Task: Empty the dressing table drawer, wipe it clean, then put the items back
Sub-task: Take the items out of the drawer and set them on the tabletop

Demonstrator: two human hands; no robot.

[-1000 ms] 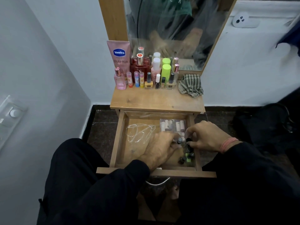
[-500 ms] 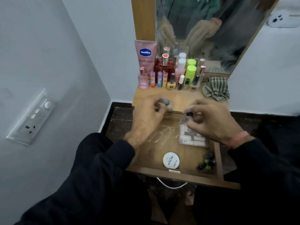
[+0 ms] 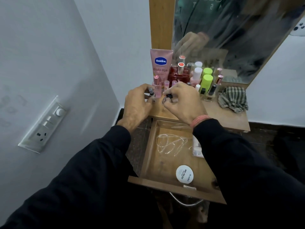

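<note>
**Two small bottles held over the tabletop's front edge**

Both hands are up at the dressing table top (image 3: 231, 116), each curled round a small bottle. The left hand (image 3: 137, 104) pinches a clear bottle with a grey cap (image 3: 151, 93) between thumb and fingertips; whether its base touches the wood cannot be told. Just to the right of it, the right hand (image 3: 183, 103) grips a black-capped bottle (image 3: 168, 96) from above, fingers bent round the cap — a pink wrist thread (image 3: 200, 119) shows at the cuff.

Directly behind the two grips stands the row of cosmetics: a pink Vaseline tube (image 3: 160, 63), a red perfume bottle (image 3: 179, 75), and lime-capped bottles (image 3: 207, 80) further right. Well to the right of the right hand lies a checked cloth (image 3: 233, 100), bunched on the tabletop.

Below and nearer than the hands, the drawer (image 3: 148, 156) stands pulled out. Inside it, under the right forearm, a white round nail polish tin (image 3: 184, 174) sits near the front wall, and a clear packet (image 3: 197, 147) peeks out at the right side, partly hidden by the sleeve.
</note>
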